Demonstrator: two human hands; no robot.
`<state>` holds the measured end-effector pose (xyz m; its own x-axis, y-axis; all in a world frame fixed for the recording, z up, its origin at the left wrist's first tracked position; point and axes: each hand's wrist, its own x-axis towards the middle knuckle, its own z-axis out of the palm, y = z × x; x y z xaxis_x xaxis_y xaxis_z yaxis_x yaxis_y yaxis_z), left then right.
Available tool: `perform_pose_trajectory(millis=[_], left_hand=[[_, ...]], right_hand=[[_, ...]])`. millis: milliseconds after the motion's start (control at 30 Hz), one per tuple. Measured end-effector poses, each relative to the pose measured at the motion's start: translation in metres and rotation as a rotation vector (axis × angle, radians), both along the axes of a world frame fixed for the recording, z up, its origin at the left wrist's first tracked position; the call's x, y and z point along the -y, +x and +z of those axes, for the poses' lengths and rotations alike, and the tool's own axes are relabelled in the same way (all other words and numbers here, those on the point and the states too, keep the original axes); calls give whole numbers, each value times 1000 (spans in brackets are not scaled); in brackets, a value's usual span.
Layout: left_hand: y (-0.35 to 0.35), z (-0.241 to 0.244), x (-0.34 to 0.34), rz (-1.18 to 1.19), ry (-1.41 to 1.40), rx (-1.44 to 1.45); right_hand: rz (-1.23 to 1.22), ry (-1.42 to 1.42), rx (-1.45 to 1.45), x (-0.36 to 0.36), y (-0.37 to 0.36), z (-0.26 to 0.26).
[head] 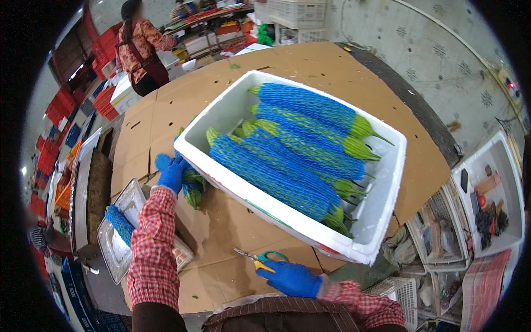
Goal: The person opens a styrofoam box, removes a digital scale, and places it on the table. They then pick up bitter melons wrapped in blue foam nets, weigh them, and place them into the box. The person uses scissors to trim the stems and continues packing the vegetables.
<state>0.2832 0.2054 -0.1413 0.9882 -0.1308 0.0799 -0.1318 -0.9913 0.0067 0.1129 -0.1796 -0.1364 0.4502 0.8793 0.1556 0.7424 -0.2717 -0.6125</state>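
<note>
A white foam box (274,224) stands tilted to the view on the cardboard-covered table (232,207). In it lie several green bitter gourds (307,124) in blue foam-net sleeves. My left hand (172,172), in a blue glove, is at the box's left corner, against more sleeved gourds (193,195) that lie beside the box; whether it grips one cannot be told. My right hand (290,279), also blue-gloved, is closed on the yellow handle of a pair of scissors (262,258) with yellow and green handles, near the table's front edge. The blades point left.
A clear plastic tray (112,253) with a blue net sleeve (119,224) lies at the left. White crates and a foam box of odds and ends (512,224) stand at the right. A person (143,50) stands beyond the table at the upper left, near red crates (105,101).
</note>
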Motion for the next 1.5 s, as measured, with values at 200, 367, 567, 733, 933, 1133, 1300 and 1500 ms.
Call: perform_pose_trajectory(millis=[200,367,567,733,933,1133,1300,1500], left_hand=[[-22,-18,30,-13,-403,226],[-54,-77,-15,146,-775,230],[-74,-99,16,517,-725,484],[-113,-77,42,581,-641,316],[-94,8,212,586,-1546,436],[-71,3,315,249,-2485,505],[-66,14,325,176,-2575,493],[-24,21,377,105,-2727,276]], right_hand=[[45,166,-248,112,17,168],[-701,212,173,172,113,192],[-581,-226,240,223,254,159],[-261,-524,27,198,294,157],[-195,-383,102,201,309,132],[-116,-361,228,201,306,138],[-103,-390,137,213,279,176],[-350,-382,112,308,285,147]])
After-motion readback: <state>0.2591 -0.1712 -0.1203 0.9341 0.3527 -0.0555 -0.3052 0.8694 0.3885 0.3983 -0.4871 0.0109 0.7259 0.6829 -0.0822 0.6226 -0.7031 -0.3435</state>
